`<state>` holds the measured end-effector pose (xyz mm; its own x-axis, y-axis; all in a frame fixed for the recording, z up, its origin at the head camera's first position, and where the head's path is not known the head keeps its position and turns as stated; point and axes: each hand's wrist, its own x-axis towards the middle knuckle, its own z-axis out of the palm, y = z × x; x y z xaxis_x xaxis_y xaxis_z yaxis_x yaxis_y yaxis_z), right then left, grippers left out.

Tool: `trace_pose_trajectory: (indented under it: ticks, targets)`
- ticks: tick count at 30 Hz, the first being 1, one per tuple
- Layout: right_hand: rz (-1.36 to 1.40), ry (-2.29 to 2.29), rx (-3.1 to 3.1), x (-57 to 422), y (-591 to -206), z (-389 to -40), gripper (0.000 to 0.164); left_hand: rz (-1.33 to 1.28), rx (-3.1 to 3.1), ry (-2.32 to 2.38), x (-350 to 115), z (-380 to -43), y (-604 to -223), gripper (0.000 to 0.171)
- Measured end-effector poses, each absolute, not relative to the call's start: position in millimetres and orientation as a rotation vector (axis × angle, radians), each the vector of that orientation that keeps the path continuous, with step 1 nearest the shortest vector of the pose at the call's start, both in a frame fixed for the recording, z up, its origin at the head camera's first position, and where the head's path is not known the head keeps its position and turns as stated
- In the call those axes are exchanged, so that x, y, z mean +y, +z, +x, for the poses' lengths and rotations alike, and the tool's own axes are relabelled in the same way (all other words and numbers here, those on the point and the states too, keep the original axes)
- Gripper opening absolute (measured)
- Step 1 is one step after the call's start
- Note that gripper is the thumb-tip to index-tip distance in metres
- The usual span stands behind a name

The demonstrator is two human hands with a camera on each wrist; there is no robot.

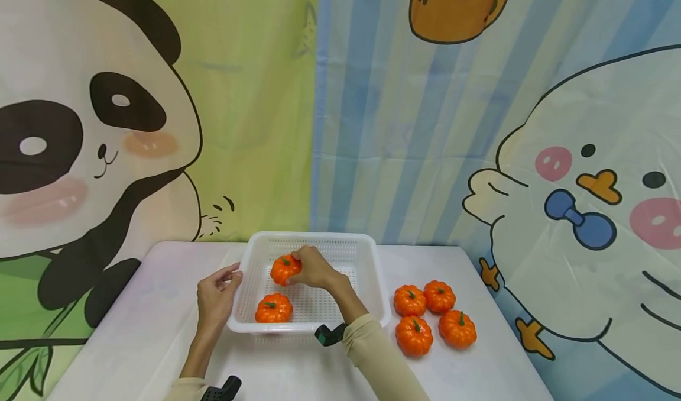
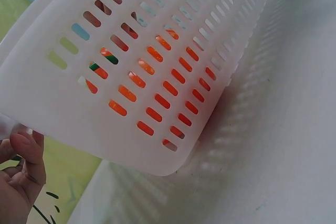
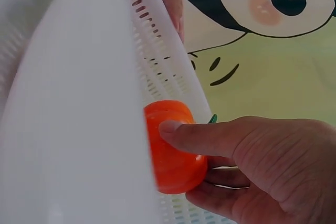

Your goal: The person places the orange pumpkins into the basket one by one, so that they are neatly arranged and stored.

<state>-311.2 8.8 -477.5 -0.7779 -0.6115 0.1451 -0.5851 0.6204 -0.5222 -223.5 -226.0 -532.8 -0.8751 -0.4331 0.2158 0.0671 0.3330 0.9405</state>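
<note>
A white perforated plastic basket (image 1: 340,327) stands on the table. My right hand (image 1: 315,267) reaches into it and holds a small orange pumpkin (image 1: 284,270) with a green stem. The right wrist view shows the thumb on one side of this pumpkin (image 3: 176,153) and fingers on the other. Nearer the basket's front left corner sits a second pumpkin (image 1: 273,308). My left hand (image 1: 217,297) pinches the basket's left rim between thumb and fingers. In the left wrist view, orange shows through the slots of the basket wall (image 2: 131,135).
Right of the basket, several more pumpkins (image 1: 415,336) lie grouped on the white table (image 1: 159,306). Behind the table hangs a printed cloth (image 1: 362,123) with a panda and a white bird. Each wrist wears a dark camera mount (image 1: 330,335).
</note>
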Motion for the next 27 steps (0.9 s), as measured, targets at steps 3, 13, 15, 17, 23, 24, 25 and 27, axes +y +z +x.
trace_pose_trajectory:
  ticks: [3, 13, 15, 17, 23, 24, 25, 27]
  targets:
    - [-1.018, -0.847, 2.784, 7.0, -478.0, -310.1, 0.046, 0.315, -2.166, -1.565, -225.6, -224.1, -533.6, 0.032]
    - [-1.02, -0.845, 2.779, -0.6, -483.1, -309.1, 0.048, 0.308, -2.166, -1.563, -226.0, -223.1, -532.5, 0.032]
    - [-1.0, -0.836, 2.788, -1.8, -484.6, -308.4, 0.052, 0.311, -2.168, -1.557, -225.9, -222.6, -531.7, 0.032]
    - [-0.978, -0.816, 2.798, -2.9, -486.3, -307.6, 0.056, 0.316, -2.174, -1.553, -226.0, -222.6, -531.6, 0.032]
    - [-0.893, -0.801, 2.797, -4.9, -490.1, -304.3, 0.064, 0.316, -2.178, -1.558, -226.2, -222.5, -531.9, 0.032]
    - [-0.888, -0.802, 2.795, -5.1, -490.5, -303.6, 0.064, 0.314, -2.176, -1.561, -226.2, -222.4, -532.0, 0.032]
    - [-0.888, -0.801, 2.797, -5.2, -490.9, -303.0, 0.064, 0.312, -2.175, -1.563, -226.2, -222.3, -532.0, 0.032]
    - [-0.889, -0.796, 2.798, -5.4, -491.3, -301.6, 0.064, 0.311, -2.172, -1.567, -226.2, -222.0, -531.9, 0.032]
